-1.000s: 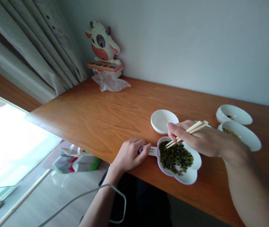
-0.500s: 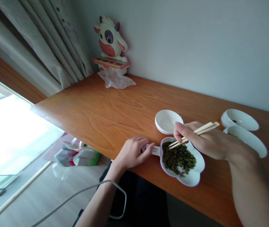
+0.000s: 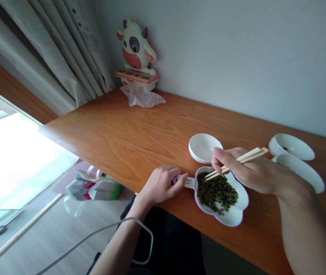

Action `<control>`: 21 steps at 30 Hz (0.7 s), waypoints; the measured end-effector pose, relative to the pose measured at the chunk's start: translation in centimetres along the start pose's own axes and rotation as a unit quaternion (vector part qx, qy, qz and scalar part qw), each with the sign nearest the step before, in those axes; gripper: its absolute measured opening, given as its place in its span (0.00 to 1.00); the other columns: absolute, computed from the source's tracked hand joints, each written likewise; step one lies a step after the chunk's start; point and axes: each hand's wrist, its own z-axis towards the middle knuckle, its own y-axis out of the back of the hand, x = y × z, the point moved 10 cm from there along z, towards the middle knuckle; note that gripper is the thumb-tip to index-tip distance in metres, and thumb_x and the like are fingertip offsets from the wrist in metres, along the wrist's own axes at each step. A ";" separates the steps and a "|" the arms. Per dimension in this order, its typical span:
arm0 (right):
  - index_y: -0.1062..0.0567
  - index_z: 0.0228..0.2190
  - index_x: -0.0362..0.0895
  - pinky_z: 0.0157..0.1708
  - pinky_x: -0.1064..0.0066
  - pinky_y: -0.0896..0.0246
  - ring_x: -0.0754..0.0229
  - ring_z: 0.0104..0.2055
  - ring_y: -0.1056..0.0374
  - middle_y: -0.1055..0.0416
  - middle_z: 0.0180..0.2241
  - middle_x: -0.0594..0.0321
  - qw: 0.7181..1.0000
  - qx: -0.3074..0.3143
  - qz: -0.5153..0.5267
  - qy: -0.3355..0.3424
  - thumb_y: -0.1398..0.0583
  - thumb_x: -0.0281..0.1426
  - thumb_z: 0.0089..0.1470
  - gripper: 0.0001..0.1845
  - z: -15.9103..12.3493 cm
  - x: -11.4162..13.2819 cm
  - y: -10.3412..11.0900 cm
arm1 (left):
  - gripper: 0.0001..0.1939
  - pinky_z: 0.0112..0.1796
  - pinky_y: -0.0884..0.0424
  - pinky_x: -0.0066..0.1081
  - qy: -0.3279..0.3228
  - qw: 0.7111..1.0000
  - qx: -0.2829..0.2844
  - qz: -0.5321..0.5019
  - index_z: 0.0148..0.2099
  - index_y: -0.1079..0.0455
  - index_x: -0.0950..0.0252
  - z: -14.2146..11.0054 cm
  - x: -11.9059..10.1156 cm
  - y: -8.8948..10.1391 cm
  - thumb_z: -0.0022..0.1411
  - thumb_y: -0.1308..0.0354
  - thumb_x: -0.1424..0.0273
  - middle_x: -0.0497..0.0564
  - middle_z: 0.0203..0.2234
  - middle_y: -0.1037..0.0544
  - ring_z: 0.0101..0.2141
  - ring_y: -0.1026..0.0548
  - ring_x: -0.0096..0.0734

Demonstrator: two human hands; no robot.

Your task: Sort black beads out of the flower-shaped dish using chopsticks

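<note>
A white flower-shaped dish (image 3: 234, 217) with a short handle sits near the table's front edge, holding a heap of small dark green beans (image 3: 216, 193). My left hand (image 3: 159, 185) is closed on the dish's handle (image 3: 188, 182). My right hand (image 3: 248, 170) grips a pair of wooden chopsticks (image 3: 237, 161), whose tips touch the top of the bean heap. A small round empty white dish (image 3: 201, 147) stands just behind the flower dish.
Two more white dishes stand at the right, one (image 3: 291, 146) behind the other (image 3: 303, 172). A cow toy with a keyboard (image 3: 135, 53) and a crumpled plastic bag (image 3: 142, 96) sit at the wall. Curtains (image 3: 56, 49) hang left. A cable (image 3: 102, 233) loops below the wooden table (image 3: 122, 133).
The view has shifted slightly, so everything sits a little further right in frame. Both hands keep their grips, and the chopstick tips stay at the beans.
</note>
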 end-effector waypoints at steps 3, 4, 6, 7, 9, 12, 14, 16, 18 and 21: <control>0.27 0.29 0.48 0.35 0.64 0.45 0.59 0.30 0.34 0.27 0.27 0.67 1.000 -0.006 -0.007 0.000 0.56 0.52 0.73 0.31 0.1 -0.3 0.0 | 0.23 0.34 0.38 0.32 0.001 1.000 0.005 0.001 0.32 0.36 0.62 0.0 0.0 0.0 0.80 0.55 0.58 0.48 0.26 0.27 0.28 0.30 0.31; 0.27 0.29 0.48 0.34 0.64 0.45 0.59 0.30 0.34 0.27 0.27 0.66 1.000 -0.009 -0.009 -0.002 0.56 0.52 0.73 0.31 0.1 -0.4 0.1 | 0.23 0.34 0.38 0.32 0.002 1.000 0.006 0.001 0.33 0.36 0.62 0.0 0.0 0.0 0.80 0.55 0.58 0.48 0.26 0.27 0.28 0.30 0.31; 0.27 0.29 0.48 0.34 0.63 0.45 0.58 0.29 0.34 0.28 0.26 0.66 1.000 -0.021 -0.008 -0.003 0.57 0.52 0.73 0.32 0.0 -0.3 0.5 | 0.23 0.34 0.38 0.32 0.001 1.000 0.005 0.002 0.33 0.36 0.62 0.0 0.0 0.0 0.81 0.55 0.58 0.48 0.27 0.27 0.29 0.30 0.31; 0.27 0.28 0.48 0.34 0.63 0.45 0.58 0.29 0.34 0.28 0.26 0.65 1.000 -0.025 -0.004 -0.001 0.57 0.53 0.73 0.32 -0.1 -0.1 0.7 | 0.23 0.34 0.38 0.32 0.000 1.000 0.005 0.003 0.33 0.35 0.62 0.0 0.0 0.0 0.81 0.55 0.58 0.48 0.27 0.27 0.29 0.30 0.31; 0.27 0.28 0.48 0.35 0.62 0.44 0.57 0.30 0.33 0.28 0.26 0.64 1.000 -0.030 0.007 0.005 0.57 0.53 0.73 0.33 -0.4 0.2 1.4 | 0.23 0.34 0.38 0.32 -0.001 1.000 0.006 0.006 0.32 0.36 0.62 -0.1 0.0 -0.1 0.81 0.55 0.58 0.48 0.27 0.27 0.29 0.30 0.31; 0.26 0.28 0.48 0.35 0.61 0.42 0.56 0.30 0.32 0.26 0.27 0.63 0.999 -0.044 0.025 0.001 0.58 0.56 0.72 0.35 -1.6 0.4 3.1 | 0.23 0.35 0.38 0.32 0.000 1.000 0.010 0.003 0.33 0.36 0.62 -0.1 0.2 -0.2 0.81 0.55 0.58 0.48 0.27 0.27 0.29 0.30 0.31; 0.27 0.28 0.48 0.33 0.61 0.43 0.55 0.29 0.33 0.26 0.27 0.61 0.997 -0.068 0.035 -0.012 0.59 0.58 0.70 0.37 -2.8 0.0 4.8 | 0.23 0.35 0.38 0.32 0.002 1.000 0.012 -0.003 0.33 0.36 0.62 -0.1 0.3 -0.3 0.81 0.55 0.58 0.48 0.27 0.27 0.29 0.30 0.31; 0.27 0.27 0.49 0.31 0.61 0.45 0.55 0.26 0.36 0.28 0.24 0.61 0.993 -0.103 0.037 -0.033 0.60 0.59 0.69 0.38 -4.5 -0.7 6.8 | 0.22 0.35 0.38 0.32 0.006 1.000 0.012 -0.007 0.33 0.36 0.62 -0.1 0.4 -0.3 0.80 0.54 0.58 0.48 0.28 0.28 0.29 0.30 0.31; 0.27 0.27 0.49 0.30 0.60 0.45 0.55 0.26 0.37 0.29 0.24 0.60 0.987 -0.150 0.031 -0.057 0.61 0.60 0.69 0.39 -6.2 -1.8 8.9 | 0.22 0.34 0.38 0.32 0.012 1.000 0.015 -0.008 0.33 0.36 0.62 -0.2 0.5 -0.3 0.80 0.54 0.58 0.48 0.28 0.28 0.30 0.30 0.31; 0.25 0.26 0.50 0.34 0.58 0.42 0.50 0.32 0.32 0.25 0.29 0.56 0.973 -0.216 0.018 -0.074 0.60 0.61 0.68 0.39 -8.5 -3.3 11.7 | 0.21 0.35 0.39 0.32 0.017 1.000 0.016 -0.009 0.33 0.37 0.62 -0.2 0.6 -0.3 0.80 0.53 0.58 0.48 0.28 0.28 0.30 0.31 0.31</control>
